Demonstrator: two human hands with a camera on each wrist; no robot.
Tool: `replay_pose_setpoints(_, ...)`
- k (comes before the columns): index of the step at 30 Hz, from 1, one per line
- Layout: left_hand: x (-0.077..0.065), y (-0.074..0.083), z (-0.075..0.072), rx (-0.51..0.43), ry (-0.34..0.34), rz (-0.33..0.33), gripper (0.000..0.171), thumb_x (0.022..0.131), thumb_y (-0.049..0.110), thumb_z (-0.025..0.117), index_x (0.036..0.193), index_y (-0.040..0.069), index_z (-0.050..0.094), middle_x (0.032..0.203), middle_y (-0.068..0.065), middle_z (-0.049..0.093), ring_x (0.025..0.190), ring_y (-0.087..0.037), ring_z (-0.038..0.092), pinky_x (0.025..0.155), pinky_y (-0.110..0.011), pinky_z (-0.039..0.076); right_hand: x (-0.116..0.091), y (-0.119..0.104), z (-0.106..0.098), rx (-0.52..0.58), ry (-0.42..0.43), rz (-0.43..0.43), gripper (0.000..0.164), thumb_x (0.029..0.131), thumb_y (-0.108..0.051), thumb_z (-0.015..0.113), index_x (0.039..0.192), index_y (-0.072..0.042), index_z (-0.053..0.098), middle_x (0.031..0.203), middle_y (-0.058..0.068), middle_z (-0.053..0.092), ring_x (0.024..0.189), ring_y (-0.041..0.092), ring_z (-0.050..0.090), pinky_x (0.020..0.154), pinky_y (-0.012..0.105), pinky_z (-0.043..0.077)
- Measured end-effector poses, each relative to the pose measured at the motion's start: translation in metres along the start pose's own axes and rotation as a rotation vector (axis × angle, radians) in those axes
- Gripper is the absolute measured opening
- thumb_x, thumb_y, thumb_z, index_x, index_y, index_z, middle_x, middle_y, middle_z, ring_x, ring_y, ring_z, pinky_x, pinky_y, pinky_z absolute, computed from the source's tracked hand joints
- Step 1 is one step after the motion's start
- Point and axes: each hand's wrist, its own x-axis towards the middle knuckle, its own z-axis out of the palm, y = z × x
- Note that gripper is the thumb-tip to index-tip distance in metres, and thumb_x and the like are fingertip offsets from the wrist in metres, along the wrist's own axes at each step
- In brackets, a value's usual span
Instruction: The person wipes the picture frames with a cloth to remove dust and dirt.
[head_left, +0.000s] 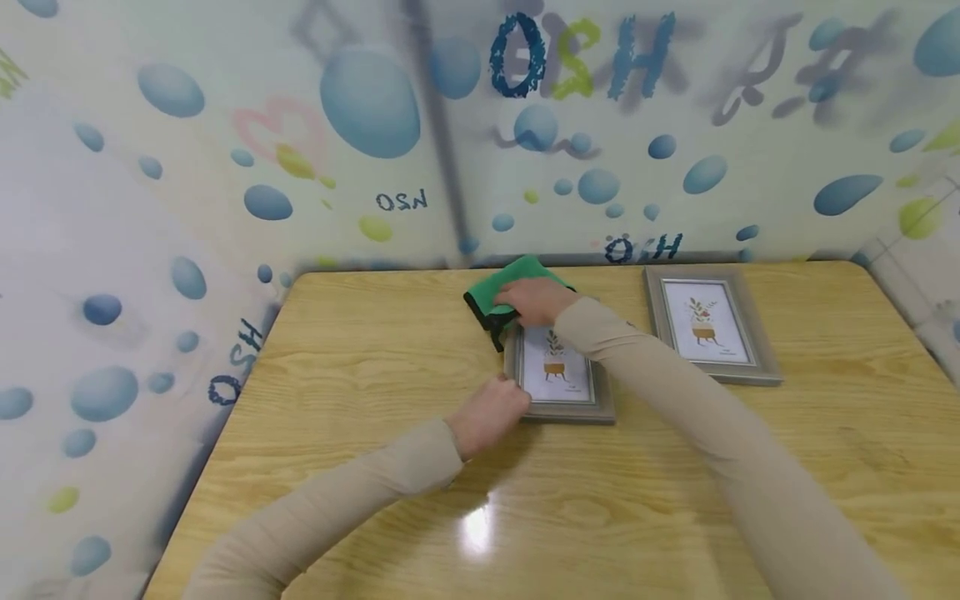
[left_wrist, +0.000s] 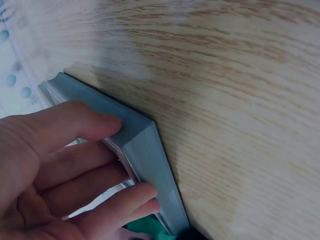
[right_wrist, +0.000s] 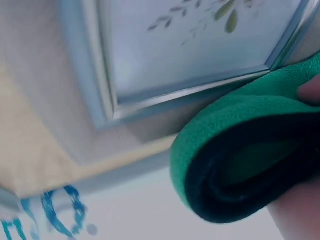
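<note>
A grey picture frame (head_left: 567, 412) with a potted-plant print lies on the wooden table. At its near left corner my left hand (head_left: 491, 415) holds it; in the left wrist view the thumb (left_wrist: 102, 126) lies on one rail and fingertips (left_wrist: 146, 191) on the adjoining one. My right hand (head_left: 534, 301) grips a folded green cloth (head_left: 517, 273) with black edging at the frame's far end. Close up in the right wrist view, the cloth (right_wrist: 215, 120) bends in a loop against the frame's rail (right_wrist: 145, 122), and most of that hand is out of sight.
A second, similar picture frame (head_left: 765, 367) lies to the right on the wooden table (head_left: 360, 375). Behind the table's far edge stands a wall covering (head_left: 480, 167) printed with blue drops and lettering. My right forearm crosses over the table between the two frames.
</note>
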Motion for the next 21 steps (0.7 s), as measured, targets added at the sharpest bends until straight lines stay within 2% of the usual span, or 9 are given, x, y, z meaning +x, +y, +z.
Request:
replay_pose_setpoints(2,0.000,0.000,0.000,0.001,0.011,0.000,0.013,0.078,-0.004,0.070,0.077,0.008,0.069,0.072,-0.002,0.066,0.067,-0.012,0.062,0.063,-0.024,0.054,-0.002,-0.004,-0.002,-0.038,-0.022,-0.063,0.039,0.091,-0.004,0.064,0.129,-0.012,0.061,0.128,0.007,0.059,0.119,0.024,0.053,0.100,0.039,0.043)
replay_pose_setpoints(5,-0.001,-0.001,0.001,-0.033,0.028,0.000,0.014,0.077,-0.006,0.069,0.075,0.007,0.068,0.071,-0.003,0.065,0.065,-0.013,0.062,0.057,-0.024,0.053,-0.007,-0.012,-0.007,-0.025,-0.073,-0.149,0.034,0.087,0.003,0.061,0.115,-0.014,0.068,0.109,0.000,0.066,0.098,0.018,0.058,0.086,0.034,0.048)
replay_pose_setpoints(7,-0.001,-0.002,0.001,-0.067,0.034,-0.004,0.015,0.077,-0.008,0.069,0.074,0.007,0.066,0.069,-0.003,0.064,0.063,-0.012,0.061,0.055,-0.025,0.052,-0.010,-0.020,-0.011,0.034,-0.123,-0.189,0.030,0.083,0.006,0.058,0.101,-0.014,0.071,0.091,-0.003,0.064,0.081,0.015,0.054,0.073,0.031,0.047)
replay_pose_setpoints(9,-0.001,-0.002,0.001,-0.071,0.035,-0.006,0.016,0.077,-0.008,0.068,0.073,0.007,0.065,0.068,-0.003,0.062,0.061,-0.013,0.060,0.053,-0.026,0.051,-0.012,-0.027,-0.013,0.088,-0.163,-0.212,0.027,0.079,0.008,0.056,0.089,-0.013,0.070,0.077,-0.005,0.056,0.070,0.014,0.046,0.064,0.028,0.041)
replay_pose_setpoints(11,-0.002,-0.001,0.001,-0.070,0.035,-0.007,0.016,0.077,-0.008,0.068,0.072,0.007,0.064,0.067,-0.003,0.062,0.060,-0.013,0.059,0.053,-0.027,0.051,-0.013,-0.031,-0.015,0.118,-0.186,-0.205,0.027,0.079,0.008,0.055,0.088,-0.013,0.070,0.074,-0.006,0.052,0.068,0.013,0.042,0.061,0.027,0.038)
replay_pose_setpoints(13,-0.002,-0.001,0.001,-0.048,0.041,-0.011,0.017,0.076,-0.008,0.068,0.071,0.007,0.064,0.067,-0.003,0.062,0.060,-0.013,0.060,0.052,-0.027,0.052,-0.012,-0.030,-0.015,0.095,-0.183,-0.191,0.029,0.080,0.007,0.055,0.092,-0.013,0.071,0.076,-0.004,0.055,0.069,0.014,0.043,0.061,0.028,0.038)
replay_pose_setpoints(16,-0.001,0.001,0.001,-0.021,0.051,-0.026,0.016,0.075,-0.008,0.068,0.071,0.008,0.066,0.067,-0.003,0.063,0.062,-0.014,0.061,0.054,-0.027,0.052,-0.007,-0.022,-0.015,0.012,-0.129,-0.138,0.036,0.086,0.005,0.055,0.112,-0.014,0.070,0.097,-0.001,0.065,0.082,0.016,0.054,0.071,0.030,0.046)
replay_pose_setpoints(18,0.000,0.001,0.002,-0.013,0.045,-0.035,0.014,0.076,-0.006,0.069,0.073,0.008,0.067,0.069,-0.003,0.064,0.064,-0.014,0.062,0.057,-0.026,0.053,-0.002,-0.012,-0.015,-0.062,-0.088,-0.100,0.034,0.090,0.003,0.056,0.118,-0.013,0.067,0.107,0.004,0.066,0.092,0.020,0.060,0.078,0.034,0.049)
replay_pose_setpoints(21,0.002,0.002,0.002,-0.009,0.023,-0.041,0.010,0.077,-0.002,0.071,0.077,0.007,0.069,0.072,-0.003,0.066,0.067,-0.013,0.063,0.063,-0.025,0.054,0.004,0.001,-0.012,-0.127,-0.037,-0.029,0.035,0.093,-0.003,0.059,0.126,-0.014,0.060,0.121,0.008,0.062,0.107,0.026,0.059,0.089,0.041,0.049)
